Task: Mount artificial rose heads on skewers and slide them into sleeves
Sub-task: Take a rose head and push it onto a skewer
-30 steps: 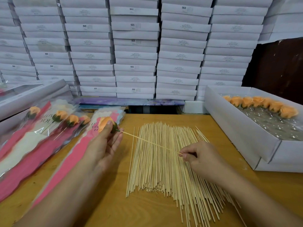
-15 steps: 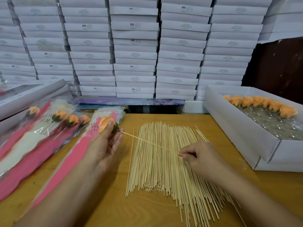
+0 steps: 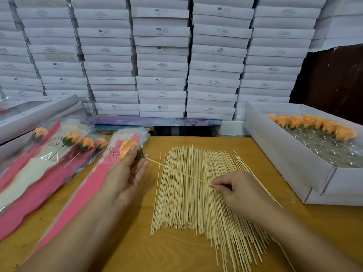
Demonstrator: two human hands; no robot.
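My left hand (image 3: 127, 171) holds an orange rose head (image 3: 126, 147) with a green base between thumb and fingers, above a pink sleeve (image 3: 92, 179). A thin wooden skewer (image 3: 176, 170) runs from the rose's base to my right hand (image 3: 235, 190), which pinches its other end. Both hands hover over a wide pile of skewers (image 3: 196, 193) on the wooden table (image 3: 294, 222). Several finished roses in pink and white sleeves (image 3: 39, 169) lie at the left.
An open white box (image 3: 284, 156) at the right holds a row of orange rose heads (image 3: 314, 124) on clear plastic. Stacks of white boxes (image 3: 161, 55) form a wall behind the table. More boxes (image 3: 35, 112) sit at the far left.
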